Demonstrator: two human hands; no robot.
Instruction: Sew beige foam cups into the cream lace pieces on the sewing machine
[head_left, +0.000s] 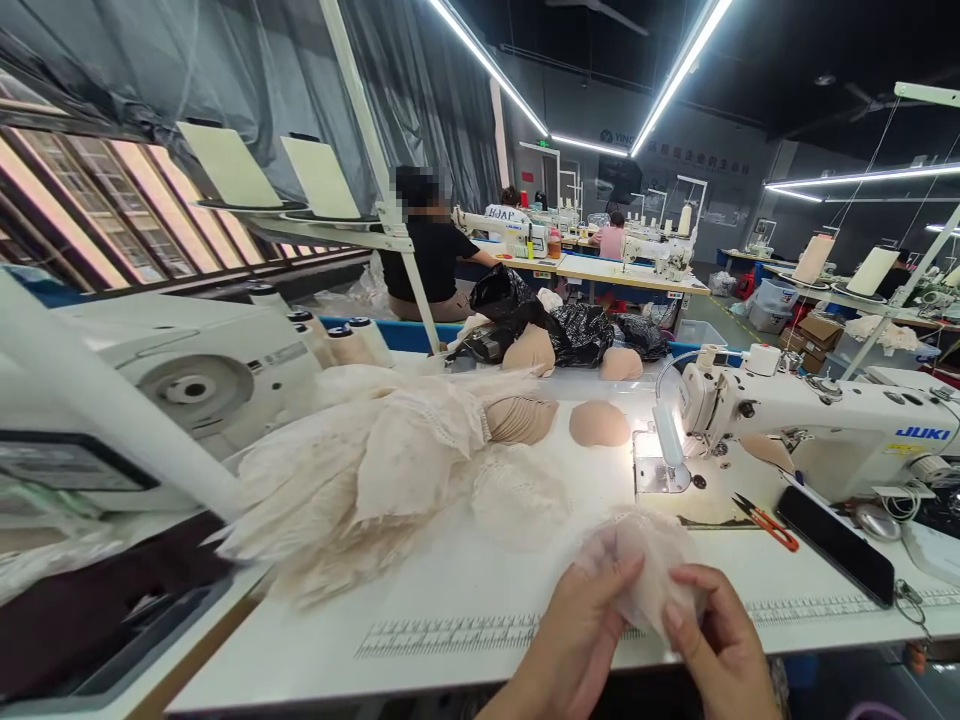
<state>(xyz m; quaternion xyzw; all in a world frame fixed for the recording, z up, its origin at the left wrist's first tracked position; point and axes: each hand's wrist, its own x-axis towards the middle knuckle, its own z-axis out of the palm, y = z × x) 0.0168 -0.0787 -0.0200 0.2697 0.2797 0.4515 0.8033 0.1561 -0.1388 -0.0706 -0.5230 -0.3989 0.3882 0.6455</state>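
Between my two hands, near the table's front edge, is a sheer off-white lace piece [649, 555]. My left hand [592, 610] grips its left side, thumb on top and fingers behind the fabric. On the right side, the thumb and fingers of my right hand [712, 630] pinch it. Another lace piece [517, 495] lies flat on the table to the left. Beyond it rests a beige bra cup [598, 424], beside a fanned stack of cups [521, 418]. A large heap of lace pieces [390, 450] spreads farther left.
A lit white sewing machine [817, 420] stands at the right. Orange-handled thread snips [769, 522] and a black phone [836, 545] lie before it. A printed ruler [450, 634] runs along the front edge. Black plastic bags [577, 335] sit behind; a seated person [427, 250] is beyond.
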